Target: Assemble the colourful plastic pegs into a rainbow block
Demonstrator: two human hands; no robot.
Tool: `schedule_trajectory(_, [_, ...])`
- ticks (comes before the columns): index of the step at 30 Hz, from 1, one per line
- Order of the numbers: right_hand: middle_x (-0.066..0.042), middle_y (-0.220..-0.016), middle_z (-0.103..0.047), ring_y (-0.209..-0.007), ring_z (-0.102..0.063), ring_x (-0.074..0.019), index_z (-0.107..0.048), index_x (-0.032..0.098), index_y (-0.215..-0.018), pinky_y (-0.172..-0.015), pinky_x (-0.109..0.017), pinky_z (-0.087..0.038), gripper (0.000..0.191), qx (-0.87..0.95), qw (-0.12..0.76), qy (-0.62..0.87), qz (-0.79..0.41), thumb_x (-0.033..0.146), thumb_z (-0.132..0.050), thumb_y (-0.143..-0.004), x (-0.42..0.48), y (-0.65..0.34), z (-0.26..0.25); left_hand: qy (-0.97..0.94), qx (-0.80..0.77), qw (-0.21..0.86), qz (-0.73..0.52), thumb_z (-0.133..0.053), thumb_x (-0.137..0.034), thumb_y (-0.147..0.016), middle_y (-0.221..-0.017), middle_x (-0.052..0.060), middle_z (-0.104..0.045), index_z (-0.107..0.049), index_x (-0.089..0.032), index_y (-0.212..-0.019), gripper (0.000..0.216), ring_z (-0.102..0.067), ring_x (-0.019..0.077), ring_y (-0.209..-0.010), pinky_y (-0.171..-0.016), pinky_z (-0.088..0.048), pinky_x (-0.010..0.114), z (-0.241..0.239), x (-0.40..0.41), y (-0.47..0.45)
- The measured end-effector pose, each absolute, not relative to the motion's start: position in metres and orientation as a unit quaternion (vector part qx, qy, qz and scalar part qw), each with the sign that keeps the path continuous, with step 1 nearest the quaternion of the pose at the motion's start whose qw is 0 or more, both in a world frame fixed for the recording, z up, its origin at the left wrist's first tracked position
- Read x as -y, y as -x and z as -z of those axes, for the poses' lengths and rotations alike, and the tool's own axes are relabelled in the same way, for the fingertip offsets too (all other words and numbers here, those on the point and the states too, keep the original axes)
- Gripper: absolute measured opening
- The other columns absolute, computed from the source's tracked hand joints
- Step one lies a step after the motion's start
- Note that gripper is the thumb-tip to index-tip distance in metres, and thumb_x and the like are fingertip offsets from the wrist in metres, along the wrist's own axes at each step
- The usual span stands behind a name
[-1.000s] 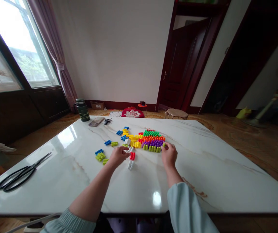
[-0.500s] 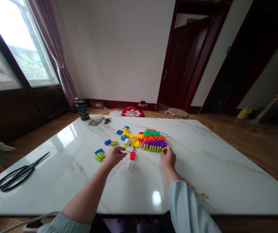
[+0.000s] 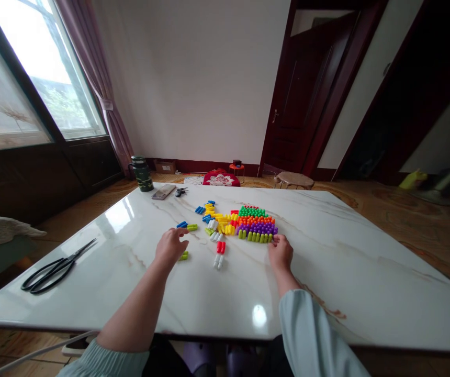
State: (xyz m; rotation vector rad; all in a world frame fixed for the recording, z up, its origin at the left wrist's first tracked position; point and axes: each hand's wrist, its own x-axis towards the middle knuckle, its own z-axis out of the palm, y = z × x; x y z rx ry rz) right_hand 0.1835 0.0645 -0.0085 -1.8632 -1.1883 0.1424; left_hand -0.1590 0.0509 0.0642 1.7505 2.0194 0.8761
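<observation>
From my seat far off, I see two hands over one white tabletop (image 3: 327, 272). The block (image 3: 256, 229) of pegs sits past the middle of it, a bit to the right. I count five bands of color: red at the far side, then green, orange, purple, and one lime row (image 3: 255, 237) nearest me. The pegs are small in this view, so my count of about seven or eight in the lime row may be off. That row runs left to right, and so does the block's long side.

The right hand (image 3: 281, 252) has its fingertips at the right end of the lime row; I can't tell if they pinch a peg. The left hand (image 3: 171, 245) is loose, thumb and finger apart, just beside some lime pegs (image 3: 192, 227).

Yellow pegs (image 3: 225, 222) stick out from the block's left side. I see four blue bunches and three white ones. Two red pegs (image 3: 221, 247) lie side by side, long way pointing at me, with white pegs (image 3: 218, 261) lined up at their near end.

One pair of scissors (image 3: 58, 268) lies at the left, tips pointing away and right. One flask (image 3: 142, 174), one phone (image 3: 164, 191) and one bunch of keys (image 3: 180, 192) are at the far left.
</observation>
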Motion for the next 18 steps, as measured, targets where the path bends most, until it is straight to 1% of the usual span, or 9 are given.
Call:
schedule_trajectory(2, [-0.012,-0.101,-0.070,-0.085,-0.065,-0.0211,-0.063,0.013,-0.102,-0.077,-0.029,-0.044,0.032,0.470,0.440,0.764,-0.044,0.010,-0.053,-0.071,-0.062,-0.183,0.006,-0.630,-0.716,0.139,-0.267,-0.074,-0.017,-0.059,-0.105,0.008,-0.066,-0.072,-0.024,-0.103,0.044,-0.055,0.0270,-0.104,-0.090,-0.039,0.031,-0.060,-0.047,0.173])
schedule_trajectory(5, [-0.009,-0.104,-0.070,-0.089,-0.064,-0.0207,-0.062,0.016,-0.106,-0.073,-0.028,-0.042,0.033,0.455,0.433,0.778,-0.032,0.014,-0.055,-0.074,-0.058,-0.181,0.000,-0.685,-0.702,0.116,-0.156,-0.080,-0.024,-0.053,-0.117,0.009,-0.063,-0.066,-0.023,-0.117,0.065,-0.051,0.0284,-0.114,-0.100,-0.034,0.035,-0.050,-0.043,0.191])
schedule_trajectory(7, [-0.008,-0.106,-0.070,-0.088,-0.064,-0.0201,-0.061,0.017,-0.108,-0.070,-0.028,-0.040,0.034,0.448,0.435,0.780,-0.034,0.015,-0.057,-0.075,-0.056,-0.180,-0.004,-0.703,-0.692,0.114,-0.120,-0.083,-0.027,-0.049,-0.124,0.011,-0.060,-0.063,-0.023,-0.123,0.076,-0.048,0.0298,-0.119,-0.102,-0.033,0.037,-0.043,-0.042,0.199])
schedule_trajectory(9, [-0.007,-0.106,-0.070,-0.085,-0.064,-0.0194,-0.060,0.017,-0.109,-0.068,-0.028,-0.039,0.035,0.446,0.439,0.779,-0.037,0.016,-0.058,-0.075,-0.054,-0.179,-0.008,-0.704,-0.690,0.115,-0.118,-0.084,-0.030,-0.047,-0.131,0.013,-0.055,-0.061,-0.022,-0.127,0.084,-0.045,0.0319,-0.122,-0.102,-0.033,0.039,-0.038,-0.042,0.202])
schedule_trajectory(12, [-0.007,-0.105,-0.070,-0.081,-0.064,-0.0190,-0.060,0.017,-0.109,-0.066,-0.028,-0.039,0.035,0.446,0.450,0.773,-0.036,0.016,-0.058,-0.074,-0.053,-0.177,-0.014,-0.710,-0.685,0.115,-0.117,-0.084,-0.036,-0.048,-0.134,0.016,-0.051,-0.061,-0.020,-0.127,0.084,-0.044,0.0341,-0.122,-0.101,-0.034,0.040,-0.035,-0.043,0.200])
schedule_trajectory(15, [-0.007,-0.104,-0.071,-0.078,-0.064,-0.0187,-0.060,0.018,-0.108,-0.066,-0.029,-0.040,0.034,0.451,0.475,0.755,-0.028,0.018,-0.057,-0.074,-0.052,-0.173,-0.021,-0.719,-0.675,0.113,-0.118,-0.083,-0.038,-0.050,-0.124,0.015,-0.057,-0.066,-0.020,-0.121,0.075,-0.047,0.0336,-0.117,-0.100,-0.035,0.040,-0.035,-0.044,0.190])
schedule_trajectory(18, [-0.007,-0.102,-0.071,-0.074,-0.064,-0.0182,-0.061,0.017,-0.106,-0.069,-0.030,-0.043,0.032,0.468,0.508,0.723,-0.020,0.020,-0.055,-0.074,-0.050,-0.165,-0.031,-0.732,-0.660,0.115,-0.122,-0.083,-0.035,-0.051,-0.114,0.013,-0.061,-0.072,-0.021,-0.109,0.060,-0.050,0.0323,-0.114,-0.099,-0.036,0.041,-0.036,-0.047,0.175])
